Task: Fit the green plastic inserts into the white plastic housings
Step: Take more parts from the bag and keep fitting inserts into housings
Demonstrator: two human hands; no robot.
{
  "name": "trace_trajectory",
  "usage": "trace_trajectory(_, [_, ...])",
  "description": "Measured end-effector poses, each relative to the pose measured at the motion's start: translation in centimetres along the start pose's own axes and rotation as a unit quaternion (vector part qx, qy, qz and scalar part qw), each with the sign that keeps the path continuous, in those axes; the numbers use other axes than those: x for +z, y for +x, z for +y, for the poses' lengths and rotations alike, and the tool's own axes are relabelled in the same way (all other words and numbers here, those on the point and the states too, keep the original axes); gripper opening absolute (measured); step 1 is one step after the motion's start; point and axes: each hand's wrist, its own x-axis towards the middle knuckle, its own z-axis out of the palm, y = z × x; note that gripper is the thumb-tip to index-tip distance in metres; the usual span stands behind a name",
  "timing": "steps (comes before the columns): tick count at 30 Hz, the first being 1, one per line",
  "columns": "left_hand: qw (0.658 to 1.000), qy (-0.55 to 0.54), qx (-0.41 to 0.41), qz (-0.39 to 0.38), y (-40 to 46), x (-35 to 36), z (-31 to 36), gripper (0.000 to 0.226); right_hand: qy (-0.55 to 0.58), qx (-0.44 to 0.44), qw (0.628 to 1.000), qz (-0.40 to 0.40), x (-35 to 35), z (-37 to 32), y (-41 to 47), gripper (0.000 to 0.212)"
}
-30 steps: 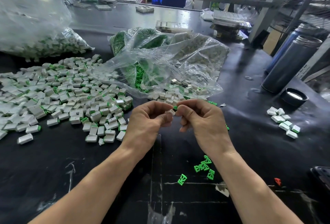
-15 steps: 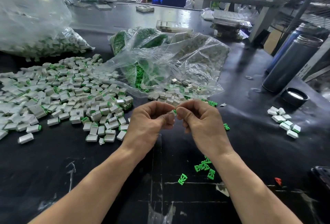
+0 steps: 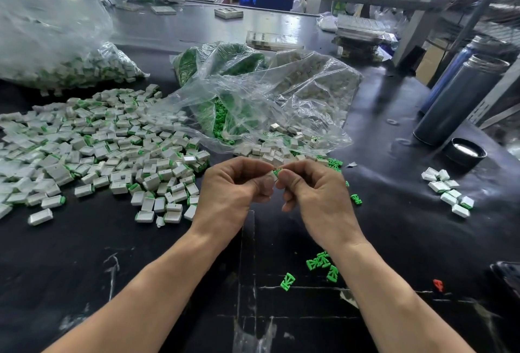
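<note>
My left hand (image 3: pixel 236 186) and my right hand (image 3: pixel 315 192) meet above the black table, fingertips together. The left pinches a small white housing (image 3: pixel 272 175); the right pinches a green insert (image 3: pixel 277 172) against it. Both parts are mostly hidden by the fingers. Loose green inserts (image 3: pixel 319 264) lie near my right forearm, one more green insert (image 3: pixel 287 281) in front of them. Empty white housings (image 3: pixel 270 153) spill from the clear bag (image 3: pixel 267 99) just beyond my hands.
A wide heap of assembled white-and-green pieces (image 3: pixel 98 144) covers the table's left. A small group of assembled pieces (image 3: pixel 450 192) lies at the right. Two metal flasks (image 3: pixel 461 99) and a black lid (image 3: pixel 465 153) stand at right. Another full bag (image 3: pixel 56 51) sits far left.
The hands stay together in the same spot; the green tip between the fingertips shows slightly more now than a second ago.
</note>
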Motion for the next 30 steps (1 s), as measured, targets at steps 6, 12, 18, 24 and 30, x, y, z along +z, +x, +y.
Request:
trace_trajectory(6, [0.998,0.061,0.019,0.010,-0.03,0.01,-0.12,0.023,-0.139,-0.023,0.990,-0.007,-0.22,0.20,-0.33,0.019])
trace_trajectory(12, [0.993,0.112,0.027,-0.005,0.07,-0.27,-0.43,0.035,-0.187,-0.024,0.982,-0.023,-0.47,-0.34,-0.57,0.020])
trace_trajectory(18, [0.989,0.144,0.035,-0.009,-0.12,-0.45,-0.46,0.033,-0.184,-0.008,0.983,-0.021,-0.21,-0.44,-0.79,0.021])
trace_trajectory(24, [0.990,0.139,0.021,-0.008,0.11,-0.36,-0.45,0.036,-0.134,0.016,0.991,-0.014,-0.19,0.06,-0.66,0.018])
trace_trajectory(30, [0.998,0.055,0.026,-0.003,0.18,0.43,-0.22,0.026,-0.006,0.012,1.000,0.001,-0.16,-0.58,-0.34,0.022])
